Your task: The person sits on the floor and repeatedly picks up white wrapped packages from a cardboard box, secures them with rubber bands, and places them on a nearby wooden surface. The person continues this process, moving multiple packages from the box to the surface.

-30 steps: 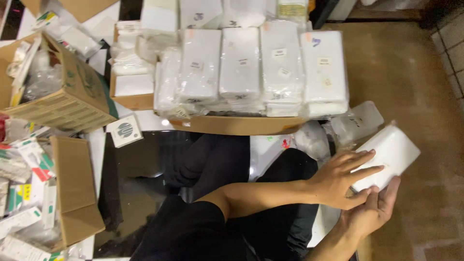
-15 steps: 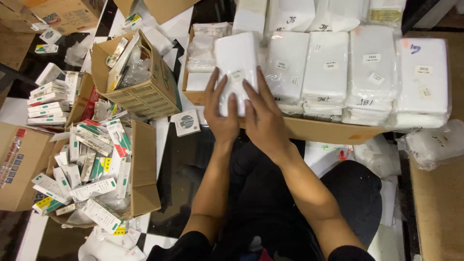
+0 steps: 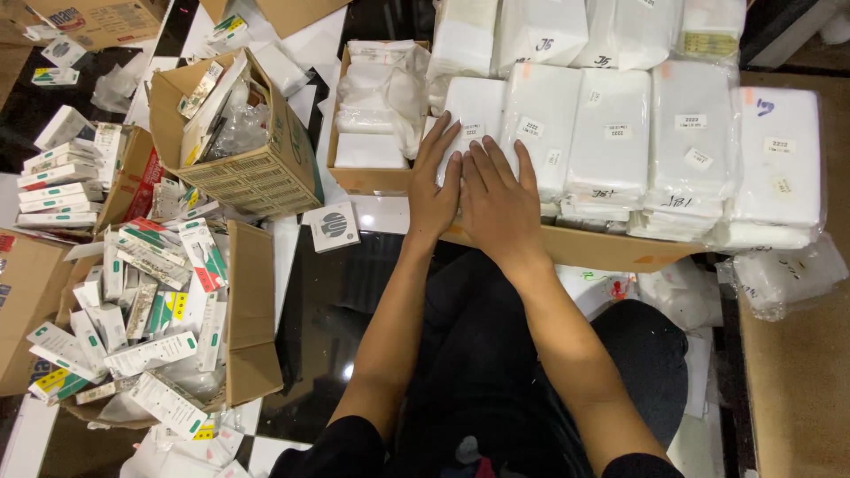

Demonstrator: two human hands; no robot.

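Both my hands lie flat, side by side, on a white plastic-wrapped packet [image 3: 476, 108] at the left end of a row of like packets. My left hand [image 3: 434, 181] covers its lower left part, fingers spread. My right hand [image 3: 500, 199] presses its lower right part and overlaps the neighbouring white packet [image 3: 542, 124]. The packets stand in a shallow brown cardboard tray [image 3: 589, 249] in front of me. Neither hand grips anything.
A small cardboard box of folded clear bags [image 3: 372, 106] stands left of the tray. Further left are an open carton [image 3: 243, 142] and flat cartons heaped with several small white and green boxes [image 3: 146, 301]. A small square card [image 3: 333, 225] lies on the dark floor. My legs are below.
One second ago both hands held a white packet low at the right. They carried it up and left, set it into the row, and now rest flat on it.
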